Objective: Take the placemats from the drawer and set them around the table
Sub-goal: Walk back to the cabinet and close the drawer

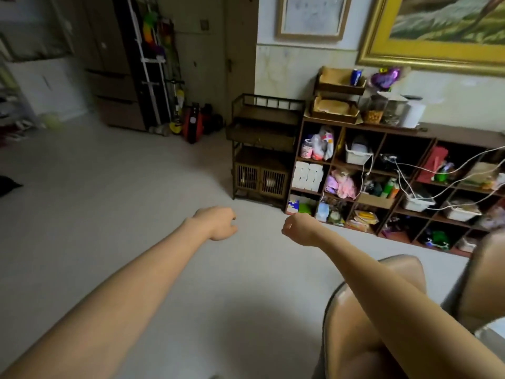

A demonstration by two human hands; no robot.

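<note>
Brown wood makes up the small cabinet (263, 149) that stands against the wall, with one drawer (261, 136) across its middle, pulled out a little. No placemats can be seen from here; what is in the drawer cannot be told. Two bare arms reach out over the pale floor (109, 187). The left hand (220, 223) is curled into a loose fist and holds nothing. The right hand (297, 228) is curled the same way and holds nothing too. The two hands are near each other but do not touch, and both are well apart from the cabinet. Just beside the cabinet, on its right, is one long low shelf (396, 176) with many square holes full of small things, and white cords hang across its front. Two pictures hang on the wall above: one in a pale frame (311, 17) and one in a gold frame (437, 31).
</note>
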